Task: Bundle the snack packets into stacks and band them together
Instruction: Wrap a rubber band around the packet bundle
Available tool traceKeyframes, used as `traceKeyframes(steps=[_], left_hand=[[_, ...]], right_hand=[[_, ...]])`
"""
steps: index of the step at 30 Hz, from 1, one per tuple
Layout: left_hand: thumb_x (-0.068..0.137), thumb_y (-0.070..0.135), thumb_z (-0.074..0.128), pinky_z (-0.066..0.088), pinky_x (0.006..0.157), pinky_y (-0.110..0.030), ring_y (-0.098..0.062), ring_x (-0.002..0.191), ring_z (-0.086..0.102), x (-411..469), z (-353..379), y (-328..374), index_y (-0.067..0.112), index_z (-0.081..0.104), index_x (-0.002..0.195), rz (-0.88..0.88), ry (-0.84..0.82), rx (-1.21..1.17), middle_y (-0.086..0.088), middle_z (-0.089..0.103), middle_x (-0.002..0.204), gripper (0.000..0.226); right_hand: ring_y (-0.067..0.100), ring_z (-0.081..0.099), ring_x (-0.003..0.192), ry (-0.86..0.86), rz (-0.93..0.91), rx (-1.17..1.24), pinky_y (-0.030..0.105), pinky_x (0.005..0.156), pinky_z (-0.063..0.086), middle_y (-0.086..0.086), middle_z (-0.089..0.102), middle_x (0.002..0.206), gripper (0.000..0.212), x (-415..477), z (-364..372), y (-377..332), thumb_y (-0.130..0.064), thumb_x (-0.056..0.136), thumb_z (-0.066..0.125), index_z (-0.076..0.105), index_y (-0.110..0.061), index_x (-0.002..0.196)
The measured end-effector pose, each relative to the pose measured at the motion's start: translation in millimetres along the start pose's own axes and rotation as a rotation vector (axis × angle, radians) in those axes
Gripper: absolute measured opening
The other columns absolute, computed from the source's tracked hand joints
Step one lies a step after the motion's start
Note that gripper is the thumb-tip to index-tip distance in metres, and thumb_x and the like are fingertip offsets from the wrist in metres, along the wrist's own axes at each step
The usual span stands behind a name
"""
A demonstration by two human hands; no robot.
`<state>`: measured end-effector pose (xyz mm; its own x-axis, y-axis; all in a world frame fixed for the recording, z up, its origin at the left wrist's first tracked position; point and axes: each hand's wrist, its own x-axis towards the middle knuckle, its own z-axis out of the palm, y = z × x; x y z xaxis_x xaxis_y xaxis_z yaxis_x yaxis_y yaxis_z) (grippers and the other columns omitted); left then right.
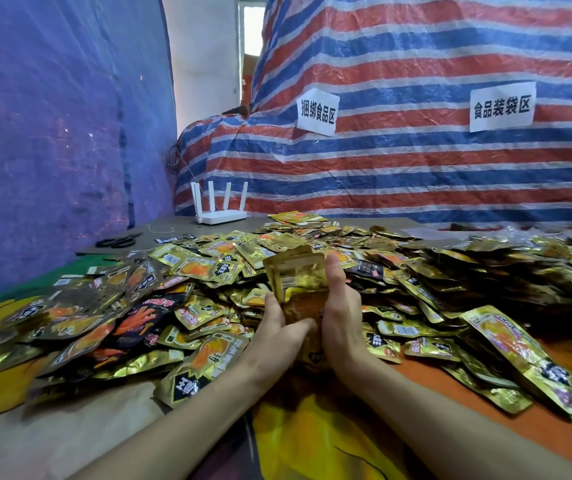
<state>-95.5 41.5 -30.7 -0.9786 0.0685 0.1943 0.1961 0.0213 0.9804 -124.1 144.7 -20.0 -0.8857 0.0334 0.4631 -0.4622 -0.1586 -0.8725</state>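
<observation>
Two hands, frame centre: left hand (277, 327) and right hand (341, 313) clasp one upright stack of gold packets (295, 275) from both sides, over the loose packet heap (208, 265) covering the surface (312, 431).

Left hand (277, 327) and right hand (341, 317) cup together, fingers curled.

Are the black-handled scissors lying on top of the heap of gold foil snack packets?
No, the black-handled scissors lie on the grey board, left of the gold foil packet heap.
</observation>
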Motion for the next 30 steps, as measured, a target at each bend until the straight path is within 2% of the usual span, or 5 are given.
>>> traceKeyframes(steps=[6, 13, 20, 25, 30], left_hand=[[0.089, -0.004, 0.068, 0.054, 0.062, -0.017, -0.008, 0.082, 0.074, 0.3, 1.2, -3.5, 0.01, 0.057, 0.124, 0.075, -0.049, -0.019, 0.003, 0.078, 0.091, 0.039], [0.062, -0.006, 0.082, 0.057, 0.075, -0.024, -0.017, 0.092, 0.074, 1.9, -4.4, 0.4, 0.012, 0.062, 0.117, 0.23, -0.02, 0.019, -0.007, 0.077, 0.101, 0.061], [0.066, 0.004, 0.071, 0.058, 0.068, -0.028, -0.014, 0.077, 0.072, -1.7, -8.0, 4.9, 0.03, 0.08, 0.081, 0.277, -0.12, 0.001, 0.001, 0.076, 0.08, 0.031], [0.081, -0.001, 0.068, 0.061, 0.073, -0.049, -0.035, 0.08, 0.07, 4.8, -10.5, 11.3, 0.003, 0.074, 0.09, -0.004, 0.099, -0.316, -0.024, 0.073, 0.092, 0.012], [0.09, 0.009, 0.054, 0.061, 0.059, -0.039, -0.028, 0.069, 0.071, 14.2, -36.4, 27.8, 0.001, 0.067, 0.094, -0.056, 0.194, -0.742, -0.016, 0.07, 0.08, 0.016]], right_hand=[[0.042, 0.069, 0.084, 0.122, -0.1, -0.061, 0.062, 0.078, 0.054, 0.019, 0.073, 0.084, 0.085, -0.6, 3.2, -2.6, -0.085, 0.074, 0.048, 0.072, -0.004, 0.086], [0.05, 0.064, 0.075, 0.117, -0.096, 0.127, 0.062, 0.072, 0.053, 0.039, 0.062, 0.085, 0.079, -1.4, 2.3, -13.0, -0.065, 0.082, 0.053, 0.059, 0.013, 0.083], [0.028, 0.065, 0.074, -0.015, 0.009, 0.214, 0.04, 0.073, 0.052, 0.013, 0.067, 0.074, 0.049, 1.6, 0.8, -20.0, -0.056, 0.084, 0.049, 0.069, -0.014, 0.07], [0.023, 0.06, 0.082, 0.066, -0.018, 0.084, 0.043, 0.086, 0.044, 0.005, 0.068, 0.081, 0.056, 11.3, -9.6, -19.6, -0.06, 0.087, 0.039, 0.068, -0.015, 0.075], [0.025, 0.067, 0.076, -0.388, 0.178, -0.13, 0.042, 0.079, 0.053, 0.009, 0.068, 0.085, 0.039, 15.6, -19.6, -13.9, -0.046, 0.091, 0.062, 0.067, -0.008, 0.095]])
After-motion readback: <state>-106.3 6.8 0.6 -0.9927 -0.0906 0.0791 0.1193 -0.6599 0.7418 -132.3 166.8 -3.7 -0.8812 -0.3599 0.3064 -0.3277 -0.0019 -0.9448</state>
